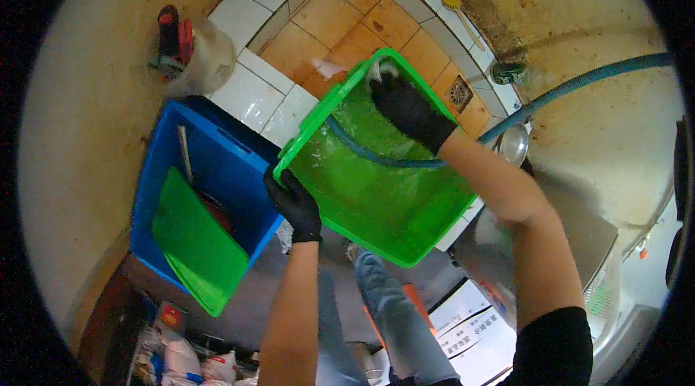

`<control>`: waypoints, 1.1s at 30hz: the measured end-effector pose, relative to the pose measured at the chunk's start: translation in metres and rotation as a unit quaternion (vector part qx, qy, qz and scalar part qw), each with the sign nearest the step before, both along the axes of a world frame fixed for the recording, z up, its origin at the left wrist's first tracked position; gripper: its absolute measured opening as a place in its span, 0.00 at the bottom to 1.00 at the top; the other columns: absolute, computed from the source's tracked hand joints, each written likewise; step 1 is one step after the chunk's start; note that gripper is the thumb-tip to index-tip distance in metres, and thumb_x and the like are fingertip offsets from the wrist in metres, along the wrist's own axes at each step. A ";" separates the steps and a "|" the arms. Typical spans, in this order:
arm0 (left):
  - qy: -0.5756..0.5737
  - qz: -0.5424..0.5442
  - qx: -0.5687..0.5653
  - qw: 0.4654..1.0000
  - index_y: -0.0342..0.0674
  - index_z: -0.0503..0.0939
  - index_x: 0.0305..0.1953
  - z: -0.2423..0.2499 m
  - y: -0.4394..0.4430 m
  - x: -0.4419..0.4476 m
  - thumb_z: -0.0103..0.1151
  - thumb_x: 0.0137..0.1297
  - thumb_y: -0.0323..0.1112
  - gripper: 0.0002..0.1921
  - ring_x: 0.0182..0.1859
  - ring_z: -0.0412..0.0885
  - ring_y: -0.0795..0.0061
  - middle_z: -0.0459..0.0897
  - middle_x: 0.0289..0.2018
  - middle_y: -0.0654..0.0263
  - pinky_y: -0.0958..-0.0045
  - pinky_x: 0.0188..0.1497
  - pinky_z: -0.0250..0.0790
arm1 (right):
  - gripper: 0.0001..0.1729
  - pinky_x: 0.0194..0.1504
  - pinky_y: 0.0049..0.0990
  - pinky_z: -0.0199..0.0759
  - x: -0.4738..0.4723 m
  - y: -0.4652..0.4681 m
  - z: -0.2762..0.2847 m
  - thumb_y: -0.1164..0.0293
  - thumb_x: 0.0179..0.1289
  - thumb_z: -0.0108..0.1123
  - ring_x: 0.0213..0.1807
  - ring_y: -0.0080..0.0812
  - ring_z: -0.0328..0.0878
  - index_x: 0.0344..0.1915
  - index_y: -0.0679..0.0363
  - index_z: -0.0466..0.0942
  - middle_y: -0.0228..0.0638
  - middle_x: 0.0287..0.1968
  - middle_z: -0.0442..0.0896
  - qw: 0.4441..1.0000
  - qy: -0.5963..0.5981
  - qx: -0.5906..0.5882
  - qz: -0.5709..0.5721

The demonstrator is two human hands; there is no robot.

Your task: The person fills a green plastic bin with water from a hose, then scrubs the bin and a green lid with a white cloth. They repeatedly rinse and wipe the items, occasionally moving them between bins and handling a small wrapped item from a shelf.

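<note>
A green plastic bin point(374, 196) stands tilted on the white tiled ledge in front of me, water pooled in its bottom. My left hand point(296, 204), in a black glove, grips the bin's near left corner by the rim. Inside the far corner, my right hand point(404, 106), gloved the same way, presses a greyish-white scrubbing pad point(384, 67) against the wall; its exact kind is unclear. A blue-green ribbed hose point(589, 81) comes in from the right, passes beneath my right forearm and dips into the bin.
Left of the bin sits a blue plastic crate point(244, 180) with a green lid point(198, 239) leaning in it. Behind lies a sunken orange-tiled basin point(331, 17) with a floor drain point(460, 94). A yellow brush point(452, 3) rests on the ledge. A white box point(475, 332) is near my legs.
</note>
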State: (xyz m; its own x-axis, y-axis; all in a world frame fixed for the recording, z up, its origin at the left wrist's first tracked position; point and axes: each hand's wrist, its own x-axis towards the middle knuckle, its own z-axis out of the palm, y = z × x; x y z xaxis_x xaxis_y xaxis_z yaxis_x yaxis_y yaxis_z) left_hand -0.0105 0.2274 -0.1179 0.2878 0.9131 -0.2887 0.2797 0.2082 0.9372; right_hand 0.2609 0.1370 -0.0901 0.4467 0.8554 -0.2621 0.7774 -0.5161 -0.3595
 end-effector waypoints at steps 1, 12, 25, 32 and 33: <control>-0.020 0.005 0.008 1.000 0.31 0.69 0.52 -0.001 0.000 0.000 0.43 0.73 0.34 0.14 0.50 0.72 0.62 0.75 0.47 0.53 0.65 0.55 0.64 | 0.14 0.52 0.43 0.69 0.020 0.001 0.011 0.71 0.66 0.45 0.48 0.53 0.75 0.47 0.66 0.73 0.53 0.47 0.76 0.996 0.073 -0.003 -0.042; -0.002 0.004 0.085 0.996 0.35 0.68 0.54 -0.004 -0.001 -0.001 0.45 0.73 0.30 0.12 0.49 0.71 0.71 0.75 0.46 0.61 0.70 0.55 0.65 | 0.28 0.57 0.40 0.67 -0.011 -0.141 0.011 0.77 0.60 0.47 0.56 0.53 0.71 0.62 0.66 0.63 0.56 0.57 0.71 0.983 0.072 -0.147 -0.083; 0.085 -0.001 0.113 0.990 0.32 0.71 0.49 0.001 0.002 0.001 0.44 0.72 0.36 0.14 0.45 0.75 0.52 0.77 0.41 0.48 0.61 0.49 0.66 | 0.11 0.52 0.36 0.70 -0.046 -0.241 -0.051 0.68 0.66 0.48 0.41 0.45 0.74 0.33 0.65 0.71 0.47 0.34 0.75 0.953 0.146 -0.149 -0.220; -0.005 0.016 0.085 0.996 0.33 0.70 0.51 -0.001 -0.002 0.002 0.44 0.74 0.38 0.14 0.46 0.73 0.65 0.76 0.43 0.56 0.68 0.52 0.65 | 0.11 0.55 0.30 0.67 0.015 -0.151 0.011 0.69 0.69 0.48 0.43 0.38 0.72 0.45 0.65 0.70 0.43 0.39 0.74 0.984 0.178 -0.023 0.014; -0.004 0.017 0.077 0.997 0.33 0.70 0.51 0.001 -0.002 0.002 0.44 0.74 0.37 0.14 0.46 0.73 0.65 0.76 0.43 0.56 0.68 0.52 0.65 | 0.13 0.55 0.30 0.67 0.022 -0.141 0.014 0.69 0.70 0.48 0.44 0.37 0.72 0.49 0.65 0.70 0.43 0.40 0.75 0.985 0.171 0.025 0.025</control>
State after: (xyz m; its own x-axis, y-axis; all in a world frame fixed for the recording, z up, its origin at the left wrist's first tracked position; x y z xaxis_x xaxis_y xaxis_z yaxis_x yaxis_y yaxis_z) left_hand -0.0082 0.2253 -0.1167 0.2575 0.9558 -0.1421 0.2682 0.0706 0.9608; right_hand 0.2825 -0.0039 -0.0764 0.2958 0.8899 -0.3473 0.6308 -0.4550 -0.6286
